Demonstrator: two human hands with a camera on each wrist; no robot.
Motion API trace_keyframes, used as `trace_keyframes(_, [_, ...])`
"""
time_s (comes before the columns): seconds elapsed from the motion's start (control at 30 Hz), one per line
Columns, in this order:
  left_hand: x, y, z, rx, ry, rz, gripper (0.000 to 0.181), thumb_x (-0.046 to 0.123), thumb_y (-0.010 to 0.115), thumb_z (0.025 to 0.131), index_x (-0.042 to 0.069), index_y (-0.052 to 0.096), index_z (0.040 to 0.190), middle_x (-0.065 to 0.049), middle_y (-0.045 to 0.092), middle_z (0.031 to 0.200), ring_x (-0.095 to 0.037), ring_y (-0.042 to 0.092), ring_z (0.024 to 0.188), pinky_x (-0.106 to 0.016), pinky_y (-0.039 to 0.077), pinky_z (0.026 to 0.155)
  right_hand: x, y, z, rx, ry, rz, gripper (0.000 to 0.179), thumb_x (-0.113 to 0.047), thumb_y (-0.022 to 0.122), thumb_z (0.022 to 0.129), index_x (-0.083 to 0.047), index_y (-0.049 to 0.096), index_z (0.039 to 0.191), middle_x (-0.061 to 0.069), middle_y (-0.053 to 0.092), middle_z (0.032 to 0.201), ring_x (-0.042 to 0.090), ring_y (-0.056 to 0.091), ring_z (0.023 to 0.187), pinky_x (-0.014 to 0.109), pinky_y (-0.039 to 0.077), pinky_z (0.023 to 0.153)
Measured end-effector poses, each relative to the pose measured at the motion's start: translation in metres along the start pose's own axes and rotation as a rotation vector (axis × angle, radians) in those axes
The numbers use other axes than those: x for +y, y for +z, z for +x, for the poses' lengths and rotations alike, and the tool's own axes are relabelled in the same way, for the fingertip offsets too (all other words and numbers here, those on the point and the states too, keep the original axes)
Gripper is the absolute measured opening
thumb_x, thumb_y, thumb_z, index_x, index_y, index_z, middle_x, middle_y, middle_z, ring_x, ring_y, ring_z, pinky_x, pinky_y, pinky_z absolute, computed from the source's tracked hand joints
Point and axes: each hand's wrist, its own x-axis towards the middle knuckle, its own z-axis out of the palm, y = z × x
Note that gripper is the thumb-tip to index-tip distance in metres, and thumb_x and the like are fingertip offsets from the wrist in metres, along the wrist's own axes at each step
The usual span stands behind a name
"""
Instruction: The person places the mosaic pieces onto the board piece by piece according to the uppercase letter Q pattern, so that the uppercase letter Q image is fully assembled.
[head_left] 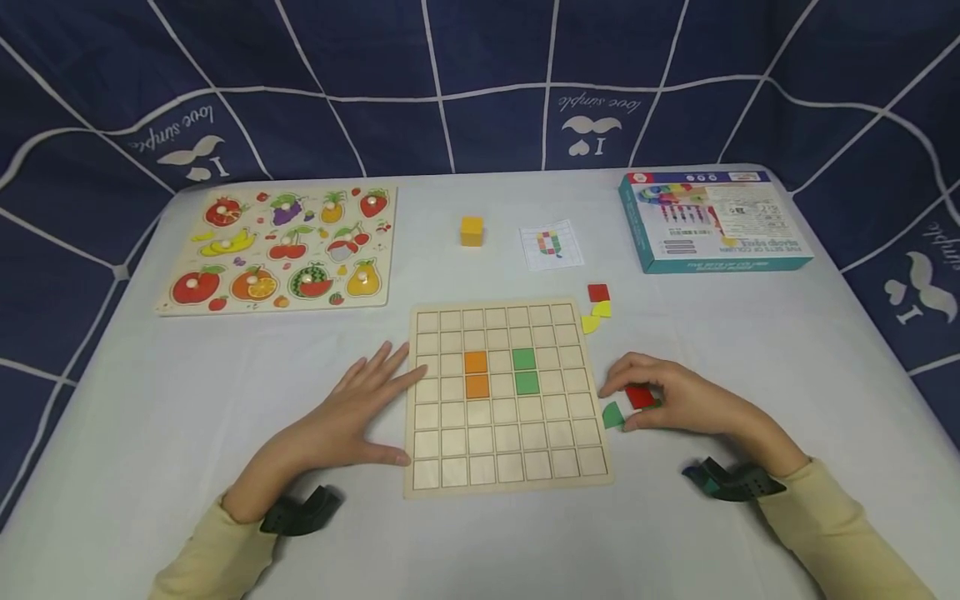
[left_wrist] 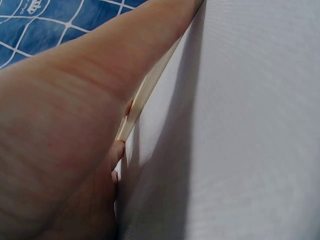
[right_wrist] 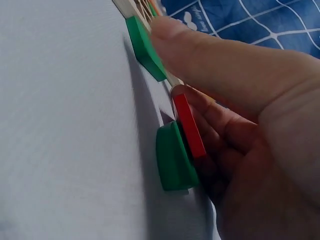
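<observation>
Board (head_left: 504, 414) mid-dial; left hand (head_left: 339, 425) at nine o'clock, fingers splayed against edge, gripping nothing, I judge steadying it. Right hand (head_left: 678, 402) at three, thumb and forefinger parted near green piece (head_left: 612, 416); can't tell if gripped.

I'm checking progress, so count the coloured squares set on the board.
4. Two orange squares, one above the other, sit left of the middle column of the board; two green squares sit likewise right of it. None seems hidden.
</observation>
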Motion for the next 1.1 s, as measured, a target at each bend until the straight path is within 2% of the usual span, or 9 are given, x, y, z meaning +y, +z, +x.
trace_keyframes(0.2, [-0.0001,-0.0003,0.0005,0.005,0.005,0.002,0.109,0.063,0.074,0.064,0.02,0.023,0.15,-0.007,0.002,0.156,-0.026,-0.008,0.14,-0.052,-0.001,0.107,0.0006,0.0012,0.0004,0.005,-0.044,-0.098,0.036,-0.027,0.082,0.07,-0.026,0.064,0.101,-0.011,0.052,0.109,0.013,0.047,0.105,0.021,0.044,0.087])
trace_keyframes(0.5, [0.0015,-0.0022,0.0006,0.003,0.001,-0.002,0.108,0.06,0.076,0.063,0.019,0.025,0.149,-0.008,0.003,0.156,-0.027,-0.008,0.14,-0.051,-0.001,0.107,0.0029,0.005,0.0028,0.047,-0.121,-0.125,0.038,-0.011,0.084,0.067,-0.028,0.063,0.094,-0.011,0.052,0.106,0.012,0.049,0.101,0.017,0.041,0.087])
trace_keyframes(0.83, [0.0021,-0.0021,0.001,0.0,-0.005,-0.003,0.108,0.06,0.076,0.063,0.018,0.025,0.149,-0.009,0.003,0.156,-0.027,-0.008,0.14,-0.052,-0.001,0.107,0.0026,0.0025,0.0025,0.099,-0.072,-0.086,0.039,-0.005,0.083,0.067,-0.025,0.065,0.095,-0.012,0.059,0.101,0.011,0.052,0.097,0.018,0.043,0.085])
trace_keyframes(1.1, [0.0022,-0.0023,0.0008,-0.002,-0.008,-0.002,0.108,0.061,0.075,0.063,0.019,0.025,0.149,-0.008,0.002,0.156,-0.026,-0.008,0.14,-0.052,-0.001,0.107,0.0003,0.0,0.0017,0.151,-0.031,-0.052,0.032,-0.009,0.081,0.071,-0.02,0.063,0.094,-0.009,0.062,0.095,0.012,0.056,0.087,0.019,0.045,0.08])
